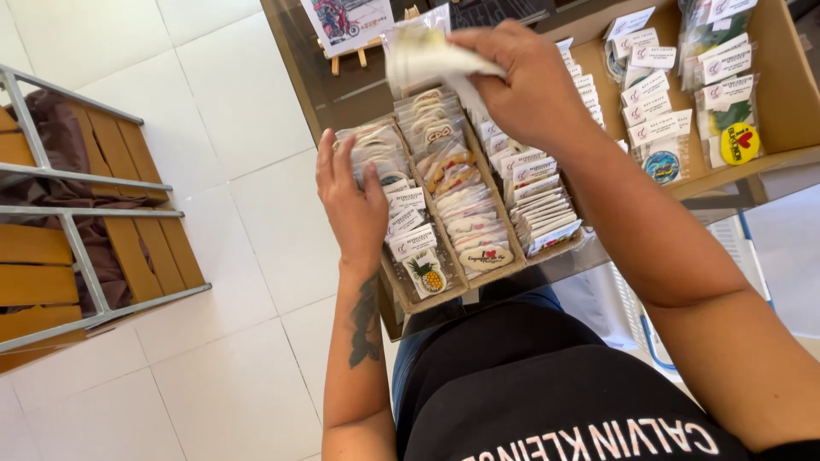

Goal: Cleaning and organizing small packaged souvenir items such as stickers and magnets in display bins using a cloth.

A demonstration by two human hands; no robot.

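Packets (427, 55) pinched in right hand (521, 81); left hand (354, 209) rests flat on tray (410, 299).

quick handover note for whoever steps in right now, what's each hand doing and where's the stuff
Right hand: raised over the tray, grip shut on a clear packet pinched at its edge.
Left hand: resting flat on the left row of the wooden tray, fingers spread over the packets, not gripping.
Things: the tray holds three rows of small bagged patches, standing on edge; a pineapple patch fronts the left row. A cardboard box to the right holds more packets.
Done: the rows look mostly filled.
Left: the held packet is not yet in any row. Which row it belongs to cannot be told.
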